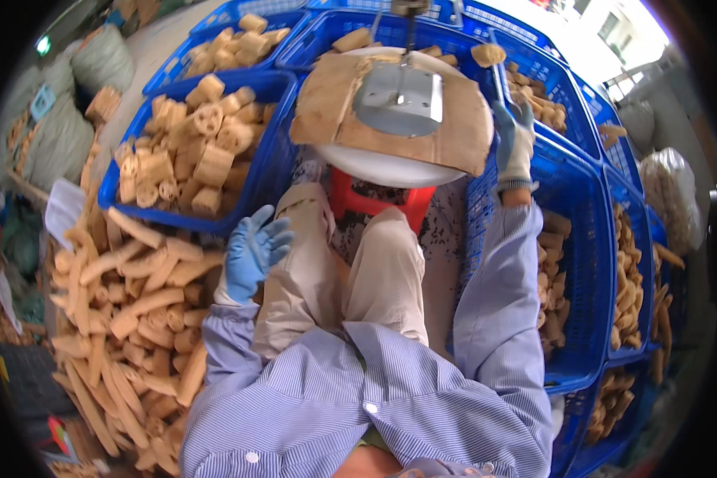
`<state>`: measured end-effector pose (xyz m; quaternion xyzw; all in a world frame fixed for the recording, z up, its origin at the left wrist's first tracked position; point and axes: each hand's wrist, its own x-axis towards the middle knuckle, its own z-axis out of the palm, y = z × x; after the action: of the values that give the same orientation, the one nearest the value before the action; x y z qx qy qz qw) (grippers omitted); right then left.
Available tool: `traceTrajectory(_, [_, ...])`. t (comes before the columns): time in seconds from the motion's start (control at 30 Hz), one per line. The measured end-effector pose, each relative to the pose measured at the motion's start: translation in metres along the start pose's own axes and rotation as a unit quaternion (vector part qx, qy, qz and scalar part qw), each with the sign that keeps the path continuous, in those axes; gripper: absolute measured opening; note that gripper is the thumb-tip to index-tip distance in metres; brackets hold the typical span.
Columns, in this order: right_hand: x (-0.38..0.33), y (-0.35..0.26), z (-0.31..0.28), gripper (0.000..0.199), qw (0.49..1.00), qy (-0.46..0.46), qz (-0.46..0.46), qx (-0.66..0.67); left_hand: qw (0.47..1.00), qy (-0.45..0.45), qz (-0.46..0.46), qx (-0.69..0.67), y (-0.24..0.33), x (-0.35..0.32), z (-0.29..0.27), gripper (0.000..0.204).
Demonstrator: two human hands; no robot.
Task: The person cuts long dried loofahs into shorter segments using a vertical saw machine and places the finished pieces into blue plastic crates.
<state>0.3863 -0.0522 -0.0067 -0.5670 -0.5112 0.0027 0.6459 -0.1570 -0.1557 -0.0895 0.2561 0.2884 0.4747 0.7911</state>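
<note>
My left hand (253, 248), in a blue and white work glove, is raised above my left thigh beside a heap of long dried loofahs (139, 307); its fingers are spread and nothing is in them. My right hand (515, 145), gloved likewise, reaches out over the rim of a blue crate, fingers stretched, with nothing seen in its grip. Just beyond its fingertips is a short cut loofah piece (487, 54), apart from the hand. Between my hands stands a white round top covered with cardboard (327, 99), bearing a grey metal plate (398, 99) under an upright metal rod (410, 40).
A blue crate (251, 187) of short loofah pieces stands at the left. More blue crates (570, 263) with loofah pieces line the right and far sides. A red stool base (414, 209) is before my knees. Stuffed sacks (103, 57) lie at the far left.
</note>
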Motion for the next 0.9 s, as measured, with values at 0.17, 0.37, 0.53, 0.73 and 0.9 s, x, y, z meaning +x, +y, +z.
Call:
traceTrajectory(0.17, [-0.107, -0.043, -0.009, 0.048, 0.955, 0.062, 0.192, 0.218, 0.989, 0.068, 0.119, 0.048, -0.074, -0.061, -0.199, 0.045])
traceTrajectory(0.37, [-0.176, -0.099, 0.031, 0.041, 0.985, 0.064, 0.094, 0.130, 0.784, 0.362, -0.086, 0.497, -0.129, -0.103, -0.228, 0.038])
traceTrajectory(0.53, [-0.186, -0.089, 0.031, 0.042, 0.998, 0.034, -0.032, -0.041, 0.856, 0.375, -0.064, 0.350, -0.159, -0.076, -0.245, 0.052])
traceTrajectory(0.73, [-0.183, -0.084, 0.039, 0.044, 0.996, -0.079, -0.024, 0.017, 0.824, 0.540, 0.115, 0.124, -0.201, 0.057, -0.360, 0.063])
traceTrajectory(0.9, [-0.199, -0.097, 0.027, 0.035, 0.982, -0.106, -0.050, -0.147, 0.661, 0.454, -0.205, 0.561, -0.139, 0.088, -0.347, 0.068])
